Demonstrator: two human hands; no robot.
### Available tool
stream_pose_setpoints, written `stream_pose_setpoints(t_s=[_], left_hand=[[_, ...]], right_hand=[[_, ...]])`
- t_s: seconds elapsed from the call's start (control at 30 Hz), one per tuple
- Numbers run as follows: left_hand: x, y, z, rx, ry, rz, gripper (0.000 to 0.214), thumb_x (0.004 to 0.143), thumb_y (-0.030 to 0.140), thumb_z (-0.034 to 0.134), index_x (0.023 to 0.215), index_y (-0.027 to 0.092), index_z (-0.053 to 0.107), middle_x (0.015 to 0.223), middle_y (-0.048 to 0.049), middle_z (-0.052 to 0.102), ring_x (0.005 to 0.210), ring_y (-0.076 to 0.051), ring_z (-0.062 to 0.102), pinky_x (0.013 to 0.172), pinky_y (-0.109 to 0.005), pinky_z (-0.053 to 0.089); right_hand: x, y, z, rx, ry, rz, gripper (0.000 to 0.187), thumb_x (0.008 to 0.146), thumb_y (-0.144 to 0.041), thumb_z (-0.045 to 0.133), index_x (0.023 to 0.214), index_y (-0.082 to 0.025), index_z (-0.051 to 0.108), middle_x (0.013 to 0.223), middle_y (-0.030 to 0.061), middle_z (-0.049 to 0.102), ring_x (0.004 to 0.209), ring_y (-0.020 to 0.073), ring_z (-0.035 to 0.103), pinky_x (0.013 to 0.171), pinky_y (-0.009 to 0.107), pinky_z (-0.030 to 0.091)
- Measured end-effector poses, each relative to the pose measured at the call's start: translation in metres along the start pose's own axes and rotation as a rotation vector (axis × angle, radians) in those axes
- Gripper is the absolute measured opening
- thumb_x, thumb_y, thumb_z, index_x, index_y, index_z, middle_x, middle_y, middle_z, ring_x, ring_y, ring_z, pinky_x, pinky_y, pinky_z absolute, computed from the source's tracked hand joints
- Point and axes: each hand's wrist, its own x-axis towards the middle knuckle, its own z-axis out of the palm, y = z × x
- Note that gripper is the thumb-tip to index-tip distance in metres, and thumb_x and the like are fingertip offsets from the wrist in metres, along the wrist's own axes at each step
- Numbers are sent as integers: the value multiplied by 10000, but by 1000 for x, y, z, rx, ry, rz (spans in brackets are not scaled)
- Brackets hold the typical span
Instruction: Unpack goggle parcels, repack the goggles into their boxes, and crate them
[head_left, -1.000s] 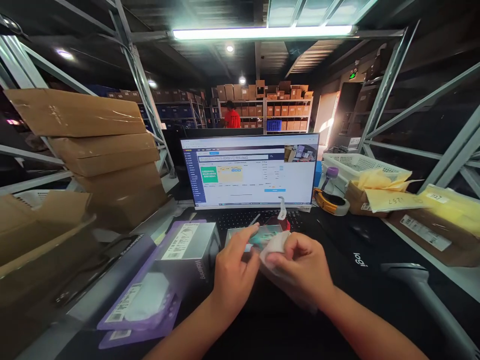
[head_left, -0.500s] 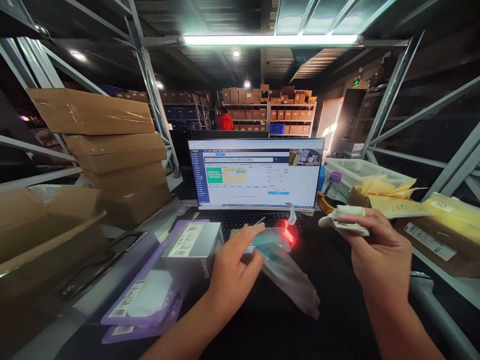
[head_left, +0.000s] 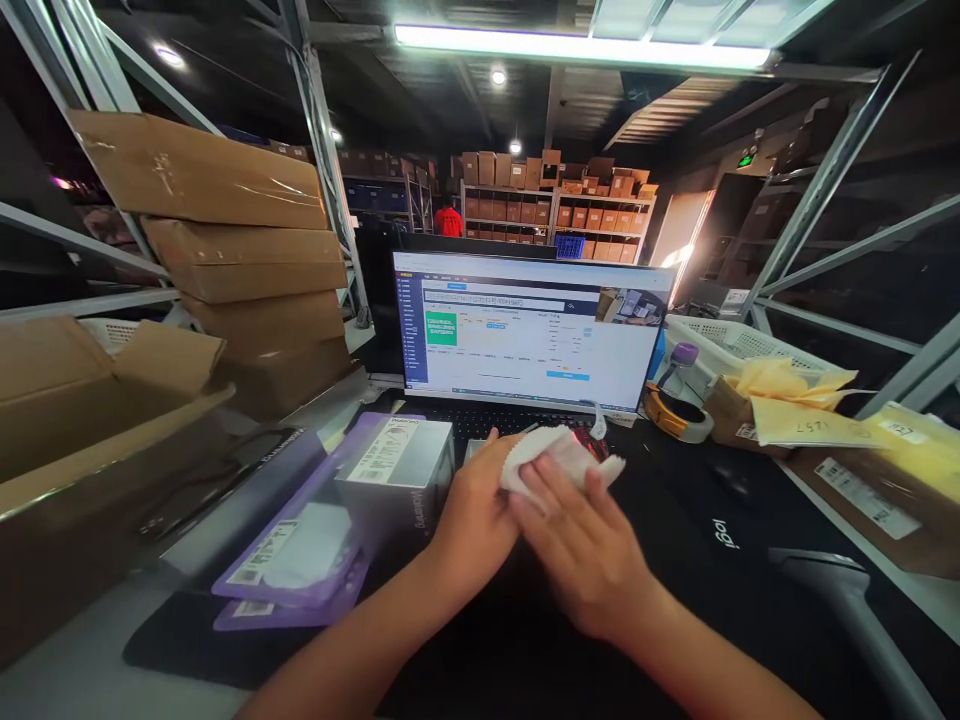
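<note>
My left hand (head_left: 474,510) and my right hand (head_left: 585,540) meet in front of the keyboard (head_left: 480,420). Between them is a crumpled white cloth-like packet (head_left: 559,455). The right hand lies flat over its near part; the left hand grips its left edge. What lies under the hands is hidden. A grey box with a white label (head_left: 397,470) stands just left of my left hand. A lit monitor (head_left: 525,330) stands behind the keyboard.
Purple flat packs (head_left: 292,560) lie at the left on the black mat (head_left: 720,520). Stacked cardboard boxes (head_left: 240,260) and an open carton (head_left: 90,400) fill the left. At the right are a tape roll (head_left: 679,415), yellow mailers (head_left: 802,400), a white basket (head_left: 727,340) and a scanner handle (head_left: 847,590). A person in red stands far back.
My right hand has come back from the right with the white packet and now presses it down beside my left hand. The clear bag and red glow seen earlier are covered.
</note>
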Motion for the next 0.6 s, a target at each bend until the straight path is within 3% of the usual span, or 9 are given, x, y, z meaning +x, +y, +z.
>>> stream_pose_setpoints(t_s=[0.17, 0.3, 0.4, 0.47, 0.5, 0.6], left_hand=[[1, -2, 2, -21, -13, -80, 405, 877, 113, 523, 1241, 234, 656, 1249, -49, 717, 1170, -219, 668, 1179, -485, 389], [-1, -2, 1, -95, -15, -38, 365, 881, 169, 554, 1216, 246, 677, 1202, -46, 736, 1086, -232, 702, 1147, -478, 427], [-1, 1, -1, -104, 1, -60, 356, 891, 154, 552, 1205, 258, 682, 1198, -32, 736, 1115, -225, 689, 1167, -460, 406], [0, 3, -2, -119, 17, -127, 364, 903, 144, 550, 1229, 255, 669, 1234, -34, 720, 1143, -215, 673, 1160, -441, 413], [0, 5, -2, -138, 29, -164, 358, 909, 150, 555, 1234, 252, 665, 1243, -38, 714, 1142, -210, 669, 1131, -417, 443], [0, 7, -5, -206, 63, -224, 336, 923, 182, 580, 1239, 265, 660, 1232, -34, 711, 1118, -192, 666, 1005, -327, 524]], right_hand=[[-3, 20, -5, 11, 59, 122, 709, 894, -47, 479, 1571, -51, 268, 1419, 191, 563, 1444, 298, 377, 1230, 562, 239], [-6, 13, -4, 156, -64, -25, 660, 893, -88, 467, 1545, -128, 374, 1448, 137, 536, 1410, 287, 426, 1189, 494, 372], [-10, 27, -7, 159, -6, -11, 681, 888, -62, 506, 1545, -190, 383, 1398, 88, 596, 1358, 265, 506, 1195, 488, 369], [-14, 45, -12, 143, 98, 133, 685, 880, -37, 515, 1525, -245, 422, 1356, 65, 639, 1309, 267, 564, 1181, 509, 385], [-16, 54, -16, 142, 158, 269, 634, 885, -47, 523, 1480, -262, 491, 1322, 65, 665, 1253, 267, 614, 1139, 498, 439], [-16, 71, -28, 363, 331, 838, 344, 915, -204, 618, 1250, -256, 675, 1077, 74, 759, 913, 229, 743, 855, 388, 606]])
